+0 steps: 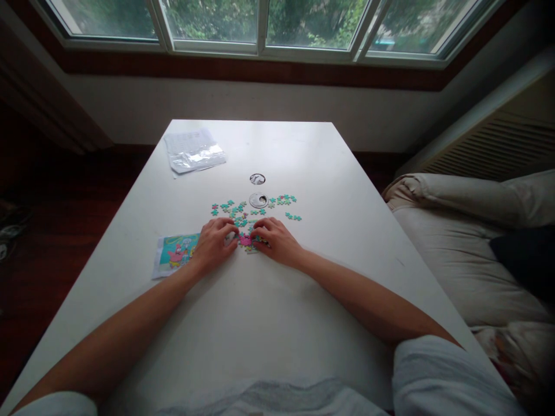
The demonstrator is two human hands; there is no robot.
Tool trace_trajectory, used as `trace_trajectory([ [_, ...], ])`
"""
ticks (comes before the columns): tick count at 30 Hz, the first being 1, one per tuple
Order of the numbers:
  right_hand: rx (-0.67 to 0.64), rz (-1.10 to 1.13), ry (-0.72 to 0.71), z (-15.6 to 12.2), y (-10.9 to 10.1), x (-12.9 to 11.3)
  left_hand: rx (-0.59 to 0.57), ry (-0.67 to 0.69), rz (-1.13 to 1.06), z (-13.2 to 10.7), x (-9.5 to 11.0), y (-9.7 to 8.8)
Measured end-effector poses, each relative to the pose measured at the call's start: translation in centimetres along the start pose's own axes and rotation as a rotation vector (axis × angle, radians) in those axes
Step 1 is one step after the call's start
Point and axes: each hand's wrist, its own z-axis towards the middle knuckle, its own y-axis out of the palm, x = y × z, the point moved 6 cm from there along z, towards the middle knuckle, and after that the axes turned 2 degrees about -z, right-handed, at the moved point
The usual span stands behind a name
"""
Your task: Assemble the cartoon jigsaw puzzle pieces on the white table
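Note:
Both of my hands rest on a white table over a small joined patch of pink and yellow puzzle pieces. My left hand has its fingers curled, the tips pressing on the patch's left edge. My right hand is curled the same way, fingertips pinching at the patch's right side. Several loose teal puzzle pieces lie scattered just beyond my fingers. A colourful cartoon reference picture lies flat beside my left wrist.
A round tin lid and a second small round tin sit beyond the pieces. A crumpled clear plastic bag lies at the far left. A cushioned sofa stands right of the table, and windows run behind it.

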Motion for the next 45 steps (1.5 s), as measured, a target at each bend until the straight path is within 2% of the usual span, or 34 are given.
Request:
trace_trajectory([
  [45,-0.019,-0.004,-0.004,0.17,-0.03,-0.13,-0.038,-0.038,-0.064,0.20,0.47,-0.01],
])
